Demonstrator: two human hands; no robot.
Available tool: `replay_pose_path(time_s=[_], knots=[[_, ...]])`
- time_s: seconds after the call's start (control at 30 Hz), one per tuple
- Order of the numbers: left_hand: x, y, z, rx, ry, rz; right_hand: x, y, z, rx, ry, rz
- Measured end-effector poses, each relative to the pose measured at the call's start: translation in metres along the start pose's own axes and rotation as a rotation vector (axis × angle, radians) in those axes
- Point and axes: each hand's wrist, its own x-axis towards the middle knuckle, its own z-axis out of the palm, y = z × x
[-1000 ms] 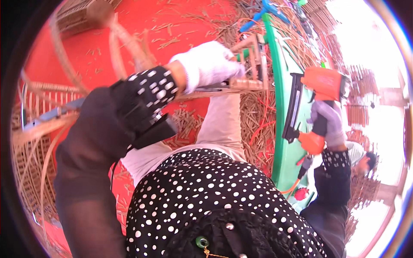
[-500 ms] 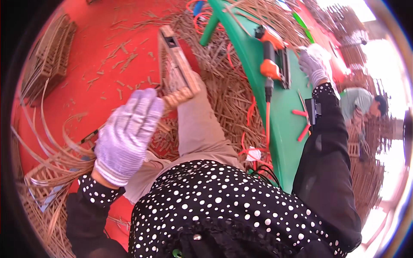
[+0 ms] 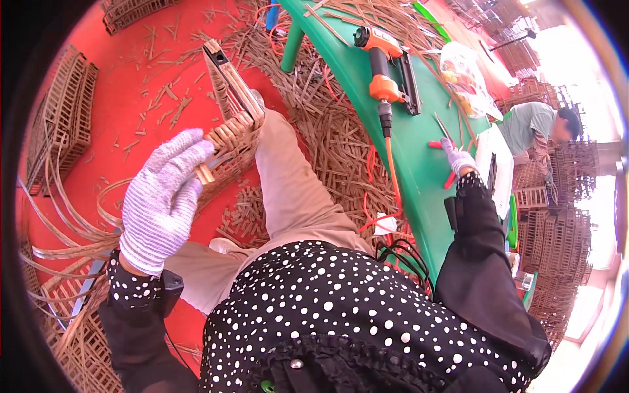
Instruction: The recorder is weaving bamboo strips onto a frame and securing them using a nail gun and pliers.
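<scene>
My left hand, in a pale striped glove, has its fingers and thumb around the near end of a woven brown strip frame. The frame stands tilted by my knee, and a short pale strip end shows between thumb and fingers. On the green bench, my right hand, also gloved, closes over a red-handled cutting tool with a slim pointed blade. Its two handles are spread, partly hidden under the fingers. Left of it on the bench lies an orange and black nail gun with its hose attached.
Brown strips and a clear plastic bag lie farther back on the bench. Offcuts cover the floor below. Woven frames are stacked at left, near loose curved strips. Another person works at right.
My right hand has come back toward me from the bag onto the red-handled cutting tool. My left hand and the woven frame sit farther left in the view.
</scene>
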Motion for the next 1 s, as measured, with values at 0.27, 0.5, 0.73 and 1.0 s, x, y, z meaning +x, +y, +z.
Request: replay_pose_path(time_s=[0.27, 0.5, 0.73, 1.0], knots=[[0.005, -0.012, -0.017, -0.280, -0.081, -0.075, 0.132, -0.001, 0.028, -0.618, -0.070, -0.546], [0.014, -0.020, -0.017, -0.721, -0.109, -0.351, -0.078, -0.117, -0.024, -0.058, 0.525, -1.001], [0.010, -0.025, -0.017, -0.902, 0.069, -0.521, -0.250, -0.241, -0.064, -0.251, 0.447, -1.856], [0.011, -0.023, -0.014, -1.036, 0.101, -0.557, -0.278, -0.270, -0.050, -0.589, 0.484, -1.975]])
